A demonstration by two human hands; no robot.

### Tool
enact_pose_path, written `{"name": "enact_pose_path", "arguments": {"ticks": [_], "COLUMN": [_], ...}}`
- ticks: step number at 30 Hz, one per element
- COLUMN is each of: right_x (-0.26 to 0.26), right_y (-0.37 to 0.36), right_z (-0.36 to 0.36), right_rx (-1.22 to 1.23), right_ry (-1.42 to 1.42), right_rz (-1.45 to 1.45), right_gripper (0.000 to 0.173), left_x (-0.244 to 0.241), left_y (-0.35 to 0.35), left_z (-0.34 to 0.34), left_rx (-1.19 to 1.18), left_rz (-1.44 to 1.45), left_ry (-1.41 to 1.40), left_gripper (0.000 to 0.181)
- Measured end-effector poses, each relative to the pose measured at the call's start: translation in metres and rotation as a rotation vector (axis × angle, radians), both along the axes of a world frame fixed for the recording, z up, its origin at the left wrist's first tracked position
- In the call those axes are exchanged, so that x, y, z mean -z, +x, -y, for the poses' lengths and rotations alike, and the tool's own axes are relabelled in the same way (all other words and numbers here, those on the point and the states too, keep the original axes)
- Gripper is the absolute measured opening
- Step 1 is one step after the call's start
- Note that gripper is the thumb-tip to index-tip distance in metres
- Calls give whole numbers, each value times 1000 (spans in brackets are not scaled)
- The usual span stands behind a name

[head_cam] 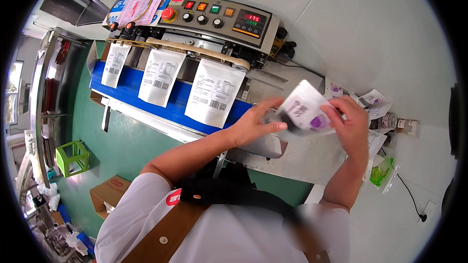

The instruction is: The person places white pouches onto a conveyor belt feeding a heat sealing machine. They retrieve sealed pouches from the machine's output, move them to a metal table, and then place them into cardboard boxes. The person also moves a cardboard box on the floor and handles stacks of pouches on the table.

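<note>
My right hand [347, 124] pinches the edge of a white pouch [305, 111] that bears printing and a purple picture. The pouch is tilted and its lower part is blurred. Close by its left corner is my left hand [256, 122], thumb and fingers apart; whether it touches the pouch is unclear. On the left, several filled white pouches [215, 93] hang along a band sealing machine [219, 18], their top edges under its belt [197, 51]. They rest against the blue conveyor belt [175, 111], labelled sides facing me.
Beyond my right hand, more printed pouches [376, 102], a clear jar [387, 120] and a green packet [381, 171] lie against the wall. A metal worktop [303, 160] is below my hands. A green plastic stool [73, 157] and a cardboard box [108, 193] stand on the floor.
</note>
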State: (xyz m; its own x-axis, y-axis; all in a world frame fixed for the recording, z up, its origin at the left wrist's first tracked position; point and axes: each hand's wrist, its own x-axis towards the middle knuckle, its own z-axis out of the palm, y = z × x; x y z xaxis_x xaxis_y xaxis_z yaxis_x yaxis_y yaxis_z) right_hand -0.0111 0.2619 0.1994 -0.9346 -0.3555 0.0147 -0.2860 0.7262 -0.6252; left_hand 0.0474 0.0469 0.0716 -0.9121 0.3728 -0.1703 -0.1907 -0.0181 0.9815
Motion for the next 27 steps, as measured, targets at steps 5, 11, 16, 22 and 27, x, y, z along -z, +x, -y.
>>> {"name": "enact_pose_path", "arguments": {"ticks": [5,11,16,22,27], "right_x": [81,133,158,191,257], "right_y": [-7,14,56,102,169], "right_z": [-4,-55,-79,-133,-229], "right_rx": [249,589,643,859,1363], "right_ry": [-381,-452,-431,-418,-754], "right_rz": [223,238,348,370,271], "right_gripper": [12,25,26,27,31], "left_x": [20,67,74,78,113], "left_y": [0,-16,-30,-29,-29], "left_z": [-7,24,39,52,83], "left_rx": [-213,-344,-410,-555,-557], "left_rz": [607,721,668,635,522], "left_ry": [354,313,320,304,13], "left_gripper": [27,31,29,22,34]}}
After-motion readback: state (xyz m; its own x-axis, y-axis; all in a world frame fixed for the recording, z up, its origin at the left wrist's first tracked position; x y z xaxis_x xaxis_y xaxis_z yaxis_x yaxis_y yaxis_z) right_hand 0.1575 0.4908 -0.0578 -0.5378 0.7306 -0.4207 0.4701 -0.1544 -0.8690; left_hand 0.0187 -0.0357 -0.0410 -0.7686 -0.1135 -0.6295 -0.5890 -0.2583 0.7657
